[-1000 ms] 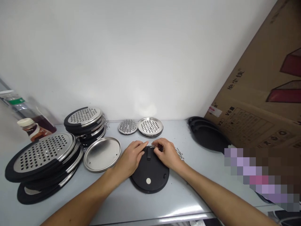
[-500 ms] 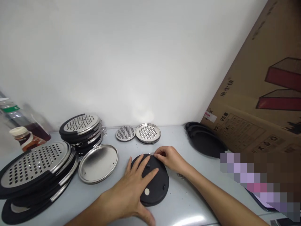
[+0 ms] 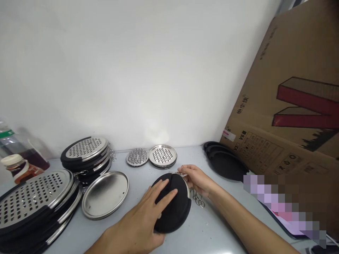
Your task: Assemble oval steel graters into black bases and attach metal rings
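A round black disc [image 3: 173, 206] with a strip of metal rim showing at its right edge lies in front of me, slightly tilted. My left hand [image 3: 148, 215] is over its left side, fingers across the top and thumb low at the near edge. At the far right edge of the disc, my right hand [image 3: 194, 178] pinches a thin metal wire clip [image 3: 174, 173]. Several loose wire rings [image 3: 198, 201] rest on the table just below that hand. A shallow metal dish [image 3: 106, 195] sits to the left of the disc.
Stacked round graters with black rims [image 3: 34, 197] stand at the left, with another stack [image 3: 86, 150] behind. Grater plates [image 3: 137, 157] lie by the wall near a rimmed metal grater [image 3: 162, 156]. Black discs [image 3: 225, 164] lean near a cardboard box [image 3: 265, 141]. Bottles [image 3: 21, 167] stand far left.
The disc has turned and tilted, so its metal rim now shows at the right. My left thumb has drawn in to its edge. More loose rings show under my right hand. The view has shifted slightly.
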A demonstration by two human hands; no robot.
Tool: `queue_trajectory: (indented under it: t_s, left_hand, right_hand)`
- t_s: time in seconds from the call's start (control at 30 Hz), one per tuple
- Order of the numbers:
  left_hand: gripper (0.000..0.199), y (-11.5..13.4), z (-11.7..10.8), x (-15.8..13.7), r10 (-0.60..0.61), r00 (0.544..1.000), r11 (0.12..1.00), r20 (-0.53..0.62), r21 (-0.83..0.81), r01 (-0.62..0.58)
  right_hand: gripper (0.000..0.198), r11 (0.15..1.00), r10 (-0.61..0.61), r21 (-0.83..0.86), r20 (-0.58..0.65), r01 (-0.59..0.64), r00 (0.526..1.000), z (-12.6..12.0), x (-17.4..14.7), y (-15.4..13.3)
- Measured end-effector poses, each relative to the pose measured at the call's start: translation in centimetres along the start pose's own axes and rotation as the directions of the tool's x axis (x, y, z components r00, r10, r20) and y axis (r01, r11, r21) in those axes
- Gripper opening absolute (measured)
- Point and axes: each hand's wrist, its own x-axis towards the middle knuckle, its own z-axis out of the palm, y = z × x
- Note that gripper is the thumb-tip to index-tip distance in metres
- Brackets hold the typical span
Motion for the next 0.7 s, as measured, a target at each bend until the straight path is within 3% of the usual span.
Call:
queue_trajectory:
  t_s: [0.1,0.23,0.33,0.4,0.47,0.53,0.6,0.63,0.7]
  left_hand:
    - [0.078,0.5,-1.1,0.2,-0.010,0.985,0.993,-0.170,-0.119,-0.011]
    - [0.028,0.4,-2.6,1.1,-0.229,0.879,0.928,-0.418,-0.368,0.067]
    - [0.026,-0.1,-4.1,1.1,-0.403,0.792,0.795,-0.460,-0.604,0.054]
    - [0.027,-0.4,-5.5,0.3,-0.467,0.738,0.741,-0.487,-0.671,0.026]
    - [0.028,-0.8,-7.5,-1.3,-0.532,0.687,0.687,-0.495,-0.727,0.007]
    - [0.035,-1.3,-9.9,-3.5,-0.631,0.626,0.578,-0.459,-0.816,-0.016]
    - [0.039,-2.2,-12.5,-6.3,-0.729,0.545,0.488,-0.415,-0.873,-0.011]
    - [0.036,-2.9,-13.7,-7.7,-0.768,0.479,0.479,-0.426,-0.878,-0.013]
    - [0.028,-4.3,-15.6,-10.6,-0.799,0.397,0.498,-0.452,-0.867,0.014]
  right_hand:
    - [0.017,0.996,-0.003,0.092,0.008,0.003,1.000,-0.2,-0.2,-0.3]
    - [0.018,0.980,0.077,0.187,-0.027,-0.071,0.997,-0.5,-0.3,0.2]
    - [0.033,0.982,0.126,0.145,0.004,-0.125,0.992,-0.4,-0.1,0.8]
    - [0.037,0.989,0.128,0.074,0.030,-0.130,0.991,-0.1,-0.1,1.1]
    - [0.038,0.992,0.126,0.002,0.046,-0.126,0.991,0.4,-0.2,1.3]
    - [0.039,0.990,0.134,-0.049,0.051,-0.132,0.990,0.7,-0.5,1.2]
    - [0.039,0.988,0.141,-0.078,0.061,-0.136,0.988,1.0,-0.8,1.1]
    - [0.039,0.987,0.141,-0.087,0.073,-0.134,0.987,1.1,-0.9,1.0]
    - [0.039,0.986,0.137,-0.105,0.093,-0.127,0.986,1.3,-1.1,1.0]
